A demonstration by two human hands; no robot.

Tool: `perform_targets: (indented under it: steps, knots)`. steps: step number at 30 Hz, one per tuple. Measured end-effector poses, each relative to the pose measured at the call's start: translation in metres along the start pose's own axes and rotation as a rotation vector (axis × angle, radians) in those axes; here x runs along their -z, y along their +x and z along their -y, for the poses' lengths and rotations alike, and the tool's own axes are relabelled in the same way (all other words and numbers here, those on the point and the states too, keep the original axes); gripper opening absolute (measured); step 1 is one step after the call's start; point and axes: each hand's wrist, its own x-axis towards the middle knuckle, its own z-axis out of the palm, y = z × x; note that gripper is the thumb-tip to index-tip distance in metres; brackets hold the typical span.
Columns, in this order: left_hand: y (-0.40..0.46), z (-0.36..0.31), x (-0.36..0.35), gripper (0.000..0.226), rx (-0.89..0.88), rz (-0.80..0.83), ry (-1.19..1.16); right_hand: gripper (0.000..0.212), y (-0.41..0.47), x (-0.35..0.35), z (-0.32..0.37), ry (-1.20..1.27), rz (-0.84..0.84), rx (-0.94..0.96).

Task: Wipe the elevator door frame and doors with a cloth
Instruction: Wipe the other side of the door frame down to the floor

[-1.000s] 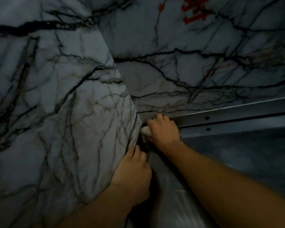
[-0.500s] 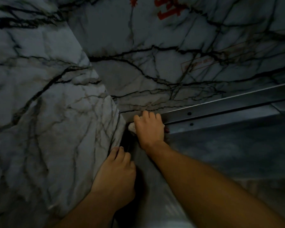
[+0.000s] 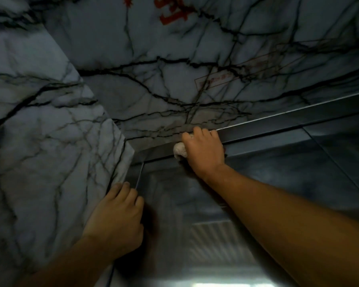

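The right hand (image 3: 203, 151) reaches up to the top of the elevator opening, its fingers (image 3: 198, 131) curled over a bunched pale cloth (image 3: 179, 149) and pressing it against the horizontal metal door frame (image 3: 278, 126). Only a rounded wad of the cloth shows, bulging out just left of the thumb side of the hand; the rest is hidden under the palm. The fingertips lie at the upper edge of the metal strip, where it meets the veined marble panel (image 3: 153, 90) above. Red characters (image 3: 170, 11) are printed on that marble well above the fingers, cut off by the top edge of the view, and a faint red-outlined notice (image 3: 232, 73) sits up and to the right of them.

The left hand (image 3: 116, 220) is lower and to the left, well apart from the cloth. Its fingers (image 3: 122, 189) are bent over the corner where the marble side wall (image 3: 39, 152) ends, the tips touching the edge beside the narrow vertical metal jamb (image 3: 139, 177); it holds nothing loose, and whether it truly grips the edge or only rests there cannot be told.

Below and right of the right-hand fingers, past the forearm, lies the dull reflective steel door (image 3: 298, 183), blurred in this dim light
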Motion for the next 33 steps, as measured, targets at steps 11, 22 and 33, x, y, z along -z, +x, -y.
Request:
perform_targets:
  steps: [11,22,33]
  knots:
    - [0.014,-0.008,0.021,0.051,0.156,0.015,-0.159,0.026,-0.009,0.027,-0.078,-0.026,0.011,-0.054]
    - [0.082,-0.097,0.09,0.039,0.296,-0.128,-0.495,0.032,-0.023,0.049,-0.142,-0.076,-0.007,-0.076]
    - [0.118,-0.208,0.16,0.031,0.201,-0.308,-0.771,0.037,-0.044,0.094,-0.257,-0.142,0.049,-0.098]
